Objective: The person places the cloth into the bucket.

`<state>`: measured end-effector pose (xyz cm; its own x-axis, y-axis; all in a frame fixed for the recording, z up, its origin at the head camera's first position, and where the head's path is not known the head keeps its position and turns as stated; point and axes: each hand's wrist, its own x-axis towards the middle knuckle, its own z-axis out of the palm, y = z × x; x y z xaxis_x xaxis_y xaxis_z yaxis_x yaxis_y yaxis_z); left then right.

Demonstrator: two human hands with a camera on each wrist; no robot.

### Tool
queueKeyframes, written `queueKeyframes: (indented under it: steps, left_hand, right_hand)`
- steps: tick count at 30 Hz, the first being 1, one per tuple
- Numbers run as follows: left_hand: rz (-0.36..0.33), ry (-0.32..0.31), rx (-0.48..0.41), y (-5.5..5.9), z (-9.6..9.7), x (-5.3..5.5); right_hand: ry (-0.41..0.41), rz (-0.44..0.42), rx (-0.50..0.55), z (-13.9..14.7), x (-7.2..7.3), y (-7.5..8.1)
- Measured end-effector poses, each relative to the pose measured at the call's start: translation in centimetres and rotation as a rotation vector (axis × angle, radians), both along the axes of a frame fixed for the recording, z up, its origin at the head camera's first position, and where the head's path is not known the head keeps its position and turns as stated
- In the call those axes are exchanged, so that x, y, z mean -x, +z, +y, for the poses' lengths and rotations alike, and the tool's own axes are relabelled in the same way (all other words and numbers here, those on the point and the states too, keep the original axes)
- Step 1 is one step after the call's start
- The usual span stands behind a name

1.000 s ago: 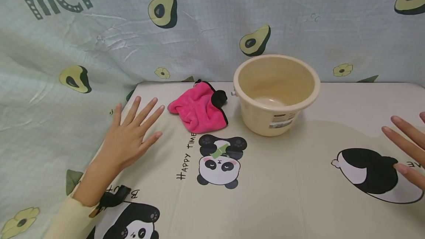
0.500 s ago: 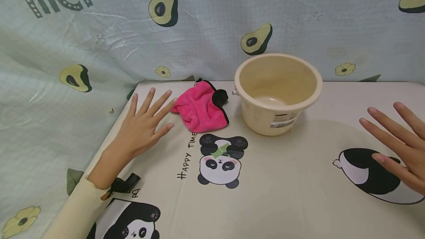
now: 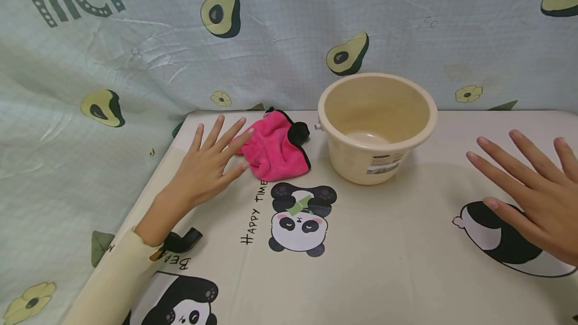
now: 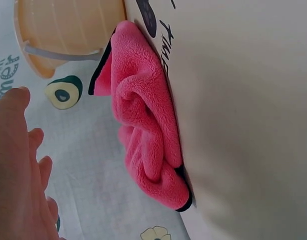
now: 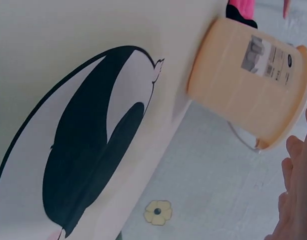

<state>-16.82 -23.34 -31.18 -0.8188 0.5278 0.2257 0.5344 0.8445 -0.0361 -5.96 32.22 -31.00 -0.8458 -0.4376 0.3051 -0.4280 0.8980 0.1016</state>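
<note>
A crumpled pink plush cloth (image 3: 275, 152) with black edging lies on the table, left of a cream plastic bucket (image 3: 366, 164). My left hand (image 3: 203, 169) is spread above the table beside the cloth, its fingertips overlapping the cloth's left edge in the head view. In the left wrist view, the cloth (image 4: 148, 120) lies in folds, apart from the left hand (image 4: 18, 170). On the right, my right hand (image 3: 537, 194) hovers with spread fingers, holding nothing. The bucket (image 5: 243, 80), upright and bearing a printed label, stands beyond the right hand (image 5: 298, 185) in the right wrist view.
The table (image 3: 361, 275) has a cream cover printed with pandas and lettering. A pale curtain (image 3: 280, 24) with avocado prints hangs behind the table and along its left side. The bucket's thin handle (image 4: 63, 54) hangs at its back.
My left hand has moved right and forward, nearer the pink cloth. The right hand has come in leftward toward the bucket. Cloth and bucket stay in place.
</note>
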Motion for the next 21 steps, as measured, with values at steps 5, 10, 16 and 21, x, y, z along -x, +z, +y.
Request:
queueKeyframes:
  steps: [5, 10, 16, 21]
  left_hand:
    - [-0.042, 0.005, -0.06, 0.0, 0.8, 0.4]
    - [-0.07, -0.001, -0.096, 0.0, 1.4, 0.8]
    - [-0.103, -0.013, -0.127, 0.1, 1.9, 1.1]
    - [-0.113, -0.017, -0.14, 0.1, 2.0, 1.5]
  right_hand:
    - [0.02, -0.035, 0.038, -0.5, 0.3, 0.0]
    - [0.064, -0.054, 0.106, -1.3, 0.9, 0.2]
    - [0.148, -0.051, 0.212, -2.0, 2.1, 0.6]
    - [0.158, -0.092, 0.293, -2.7, 3.0, 0.9]
